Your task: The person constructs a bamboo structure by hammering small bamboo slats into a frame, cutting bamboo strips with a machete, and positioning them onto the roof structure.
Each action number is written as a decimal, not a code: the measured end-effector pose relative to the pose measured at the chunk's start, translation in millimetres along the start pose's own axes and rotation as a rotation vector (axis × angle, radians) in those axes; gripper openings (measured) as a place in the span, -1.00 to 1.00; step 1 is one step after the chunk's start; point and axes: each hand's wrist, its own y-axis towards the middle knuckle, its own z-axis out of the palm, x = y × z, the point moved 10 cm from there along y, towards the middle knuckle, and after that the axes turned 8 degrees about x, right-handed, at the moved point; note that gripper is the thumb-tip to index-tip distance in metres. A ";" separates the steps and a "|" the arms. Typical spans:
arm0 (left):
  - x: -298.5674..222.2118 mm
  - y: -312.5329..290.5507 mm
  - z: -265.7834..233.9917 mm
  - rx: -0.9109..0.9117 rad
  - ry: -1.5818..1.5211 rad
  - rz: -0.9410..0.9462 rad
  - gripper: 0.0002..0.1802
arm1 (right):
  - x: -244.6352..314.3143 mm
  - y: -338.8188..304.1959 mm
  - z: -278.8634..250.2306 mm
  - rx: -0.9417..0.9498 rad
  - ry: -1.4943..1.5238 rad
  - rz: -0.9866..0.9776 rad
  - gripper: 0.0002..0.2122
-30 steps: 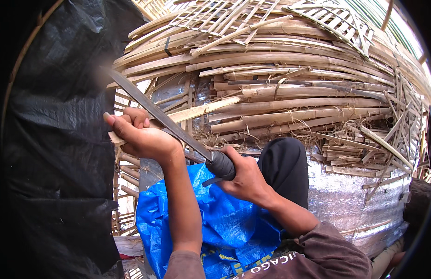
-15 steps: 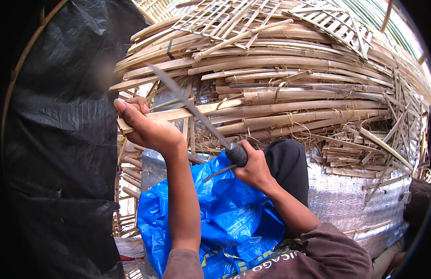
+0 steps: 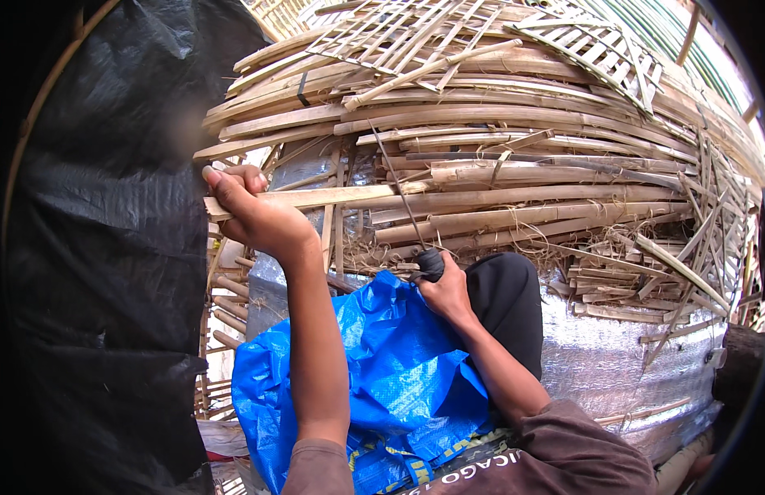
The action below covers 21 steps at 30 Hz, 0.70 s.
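My left hand [image 3: 259,210] is closed around the near end of a flat, pale bamboo strip [image 3: 345,195], which points off to the right toward the stacked bamboo. In my right hand [image 3: 448,290] is a long knife, gripped by its dark wrapped handle [image 3: 430,264]. Its thin blade [image 3: 388,165] rises up and to the left, seen almost edge-on, and crosses the strip near its far end. Whether blade and strip touch, I cannot tell. A crumpled blue plastic sheet [image 3: 374,355] covers my lap beneath both forearms.
Split bamboo lengths [image 3: 556,198] are piled ahead, with woven slat panels [image 3: 593,58] on top. Short offcuts [image 3: 613,285] lie at the right above a silvery foil sheet [image 3: 589,355]. Black plastic sheeting [image 3: 102,247] hangs along the left, and my dark-clothed knee [image 3: 506,301] is beside my right hand.
The knife has swung to the right and turned, so its blade stands steeper and looks thinner. My right hand has shifted slightly right; my left hand keeps its hold on the bamboo strip.
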 end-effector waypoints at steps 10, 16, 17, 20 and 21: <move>0.9 15.8 9.9 0.040 -0.016 -0.048 -0.54 | -2.2 -5.9 17.3 0.017 -0.079 0.094 -0.62; -2.3 11.4 28.4 0.145 -0.120 0.019 -0.53 | -23.8 1.5 13.7 -0.069 -0.058 0.022 -0.62; -2.3 7.8 31.2 0.129 -0.149 -0.017 -0.50 | -25.3 2.1 14.5 -0.076 -0.047 0.005 -0.61; 8.8 -2.9 38.8 0.176 -0.181 -0.117 -0.45 | -29.0 3.0 13.9 -0.071 -0.039 0.017 -0.61; 19.0 -6.4 39.1 0.207 -0.182 -0.148 -0.45 | -27.6 2.6 13.4 -0.079 -0.042 0.011 -0.62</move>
